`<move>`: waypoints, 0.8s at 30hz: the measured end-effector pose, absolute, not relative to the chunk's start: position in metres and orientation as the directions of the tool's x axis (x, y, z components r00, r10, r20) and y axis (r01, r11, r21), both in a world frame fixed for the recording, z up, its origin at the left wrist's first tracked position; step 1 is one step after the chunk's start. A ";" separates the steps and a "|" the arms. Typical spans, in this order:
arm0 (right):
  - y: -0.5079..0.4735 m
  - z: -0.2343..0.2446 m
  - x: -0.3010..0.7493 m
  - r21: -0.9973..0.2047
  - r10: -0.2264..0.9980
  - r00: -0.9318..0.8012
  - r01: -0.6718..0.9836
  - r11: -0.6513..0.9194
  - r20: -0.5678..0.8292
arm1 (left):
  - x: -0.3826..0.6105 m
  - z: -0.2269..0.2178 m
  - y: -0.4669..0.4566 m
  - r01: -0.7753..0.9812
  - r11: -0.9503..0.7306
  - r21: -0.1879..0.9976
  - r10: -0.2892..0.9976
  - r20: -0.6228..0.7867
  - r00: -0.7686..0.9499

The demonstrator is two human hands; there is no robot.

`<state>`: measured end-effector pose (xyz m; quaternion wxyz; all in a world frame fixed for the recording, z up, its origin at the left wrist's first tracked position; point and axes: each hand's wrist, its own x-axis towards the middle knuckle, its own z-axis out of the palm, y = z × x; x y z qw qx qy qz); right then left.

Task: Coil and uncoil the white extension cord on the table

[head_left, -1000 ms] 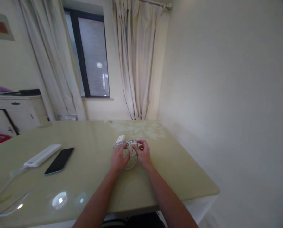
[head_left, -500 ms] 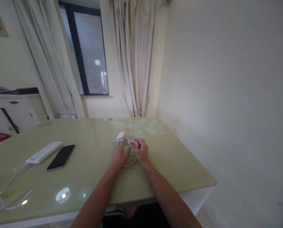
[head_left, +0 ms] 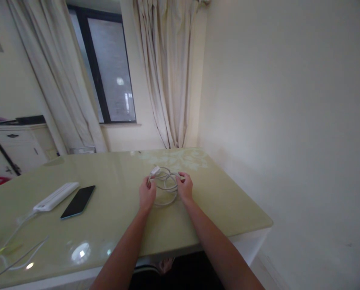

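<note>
A coiled white cable [head_left: 165, 204] lies in loose loops near the middle of the table, with a small white block [head_left: 156, 170], perhaps a plug or socket, at its far left. My left hand [head_left: 147, 193] is closed on the left side of the loops, thumb and fingers pinching the cable. Across from it, my right hand [head_left: 185, 187] pinches the right side of the coil. Between the two hands the loops are spread and overlap each other. The lowest loop rests on the tabletop.
To the left on the pale green table [head_left: 116, 217] lie a dark phone [head_left: 78, 202] and a white power strip [head_left: 56, 196] with its cord [head_left: 18, 231]. A wall [head_left: 282, 133] runs along the right side. Curtains and a window stand behind.
My hands have moved apart from the middle of the cable to its two sides. The loops now look wider, and the white block shows at a different angle. The view has shifted slightly.
</note>
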<state>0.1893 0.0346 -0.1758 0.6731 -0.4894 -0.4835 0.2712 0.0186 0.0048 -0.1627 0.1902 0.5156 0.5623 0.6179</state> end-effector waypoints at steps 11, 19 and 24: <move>0.006 -0.170 0.164 -0.882 0.878 -0.153 0.060 0.467 0.454 | 0.034 -0.153 0.000 -0.494 -0.333 0.803 0.941 0.252 -0.225; 0.000 -0.175 0.164 -0.876 0.742 -0.506 -0.062 0.478 0.441 | 0.031 -0.159 -0.006 -0.159 -0.405 0.900 0.907 0.373 -0.196; -0.003 -0.169 0.166 -0.815 0.765 -0.448 0.127 0.566 0.462 | 0.032 -0.161 -0.003 -0.083 -0.395 0.915 0.900 0.367 -0.234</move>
